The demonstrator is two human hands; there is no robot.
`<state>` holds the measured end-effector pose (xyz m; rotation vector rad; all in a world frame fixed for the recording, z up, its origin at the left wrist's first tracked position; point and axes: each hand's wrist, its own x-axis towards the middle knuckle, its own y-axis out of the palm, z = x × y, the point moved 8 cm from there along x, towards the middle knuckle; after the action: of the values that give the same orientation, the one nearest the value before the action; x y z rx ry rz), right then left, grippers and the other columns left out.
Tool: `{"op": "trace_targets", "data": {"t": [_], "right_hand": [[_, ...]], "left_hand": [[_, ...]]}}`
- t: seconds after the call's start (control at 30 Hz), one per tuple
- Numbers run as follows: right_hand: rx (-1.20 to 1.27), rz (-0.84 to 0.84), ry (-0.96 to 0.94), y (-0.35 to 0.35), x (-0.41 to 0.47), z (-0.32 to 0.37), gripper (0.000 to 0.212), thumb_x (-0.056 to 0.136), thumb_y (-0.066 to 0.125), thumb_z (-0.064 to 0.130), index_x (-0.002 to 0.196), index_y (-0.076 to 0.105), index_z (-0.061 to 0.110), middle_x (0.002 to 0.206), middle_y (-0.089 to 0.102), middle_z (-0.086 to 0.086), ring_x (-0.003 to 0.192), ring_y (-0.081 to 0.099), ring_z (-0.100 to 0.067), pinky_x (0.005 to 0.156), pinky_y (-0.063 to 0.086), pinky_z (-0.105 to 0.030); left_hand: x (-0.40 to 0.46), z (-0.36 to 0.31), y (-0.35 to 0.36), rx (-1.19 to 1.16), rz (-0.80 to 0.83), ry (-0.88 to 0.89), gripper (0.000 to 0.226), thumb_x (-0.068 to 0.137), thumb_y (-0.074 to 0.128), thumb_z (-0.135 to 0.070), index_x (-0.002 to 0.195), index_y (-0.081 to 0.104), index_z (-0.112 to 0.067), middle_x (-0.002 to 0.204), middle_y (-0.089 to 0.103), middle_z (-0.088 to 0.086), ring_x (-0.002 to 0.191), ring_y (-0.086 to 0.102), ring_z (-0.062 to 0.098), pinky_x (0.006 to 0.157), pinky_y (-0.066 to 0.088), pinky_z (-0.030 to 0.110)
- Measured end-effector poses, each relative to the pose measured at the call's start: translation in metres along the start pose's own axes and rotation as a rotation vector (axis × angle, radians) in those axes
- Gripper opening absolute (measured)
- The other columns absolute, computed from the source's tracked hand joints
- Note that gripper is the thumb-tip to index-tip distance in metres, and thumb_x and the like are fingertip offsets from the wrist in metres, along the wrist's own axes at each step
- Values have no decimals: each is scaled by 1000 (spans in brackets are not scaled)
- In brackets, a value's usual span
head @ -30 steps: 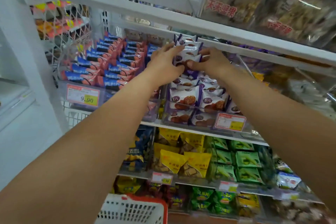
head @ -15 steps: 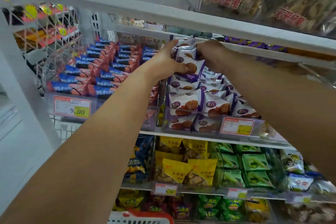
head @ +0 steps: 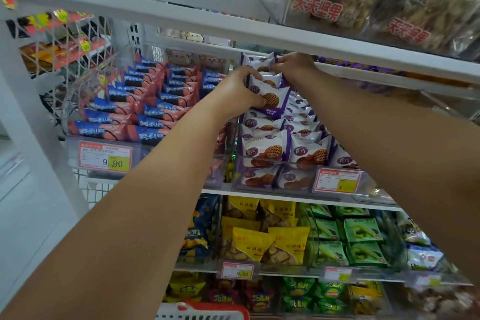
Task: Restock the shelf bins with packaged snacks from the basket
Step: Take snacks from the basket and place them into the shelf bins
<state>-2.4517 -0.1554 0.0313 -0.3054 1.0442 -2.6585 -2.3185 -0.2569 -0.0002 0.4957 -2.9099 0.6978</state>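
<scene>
Both my hands reach into the clear shelf bin (head: 262, 186) of white-and-purple waffle-cookie packets (head: 265, 145). My left hand (head: 237, 92) grips a small stack of these packets (head: 270, 96) from the left, thumb on the front packet. My right hand (head: 294, 66) pinches the top of the same stack from the right, near the back of the bin under the upper shelf rail. The white basket with a red rim (head: 205, 310) shows at the bottom edge, below my left forearm.
A bin of blue-and-red packets (head: 145, 109) with a 9.90 price tag (head: 105, 157) stands to the left. Yellow bags (head: 255, 241) and green packs (head: 361, 231) fill the shelf below. The upper shelf rail (head: 233, 26) hangs close above my hands.
Both hands carried the stack of packets deeper and higher toward the back of the bin. The view tilted up, so the basket slid toward the bottom edge.
</scene>
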Motion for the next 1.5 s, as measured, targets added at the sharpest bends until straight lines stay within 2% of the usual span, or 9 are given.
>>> {"op": "trace_targets", "data": {"t": [0.27,0.4,0.5,0.6,0.73,0.9,1.2,1.33,1.5], "right_hand": [[174,22,127,-14,-4,-25,26,95,61,36,80,61,15,73,60,-3,61,53,-12,61,43,-24],[322,25,144,-3,-9,-27,5,93,63,11,94,68,10,80,66,-5,65,59,-13,63,52,-25],[440,3,177,-2,-9,-30,18,90,56,-6,93,67,8,85,67,-8,65,63,-13,71,59,-25],[474,-10,133,-7,-13,-24,13,90,64,2,102,66,7,86,67,-5,57,62,-5,53,51,-16],[556,57,145,-4,-19,-30,18,93,59,0,110,62,5,92,69,-8,65,68,-11,58,55,-21],[201,28,75,-26,-24,-28,27,92,63,43,91,63,16,82,66,1,58,54,-8,51,43,-21],[210,72,-14,-12,-30,-17,16,88,72,19,98,63,10,78,63,-3,49,57,-1,52,51,-14],[249,46,13,-17,-35,-22,27,92,67,31,108,65,10,98,70,-8,67,66,-10,60,56,-20],[-40,163,-87,-21,-58,-14,36,88,64,50,87,65,15,84,67,4,71,60,-7,64,47,-23]], "left_hand": [[-2,0,0,6,-1,-35,44,84,75,-15,121,53,-26,129,50,4,79,55,7,58,45,21],[-2,0,0,5,-12,-44,45,84,75,-16,122,52,-25,124,49,2,80,51,4,57,41,19],[-3,1,-1,1,-16,-47,46,84,75,-17,123,52,-25,126,51,3,81,53,5,58,42,19],[-4,1,-2,-5,-22,-48,47,85,75,-16,124,51,-25,128,53,5,83,54,6,59,45,19],[-5,-1,-2,-2,-29,-48,50,85,74,-16,128,51,-24,129,52,5,82,53,5,59,45,19],[-5,-2,-1,-11,-30,-36,49,85,74,-15,127,51,-23,118,47,-1,79,48,3,57,39,16],[-8,-5,-3,7,-58,-20,49,87,70,-6,130,48,-17,113,47,-1,77,48,3,45,37,1],[-7,-7,-5,70,-101,9,49,89,70,-14,132,48,-14,130,42,2,99,43,8,55,36,1],[-6,-10,-6,149,-116,54,48,90,69,-16,132,49,-11,142,39,8,103,39,6,73,31,7]]}}
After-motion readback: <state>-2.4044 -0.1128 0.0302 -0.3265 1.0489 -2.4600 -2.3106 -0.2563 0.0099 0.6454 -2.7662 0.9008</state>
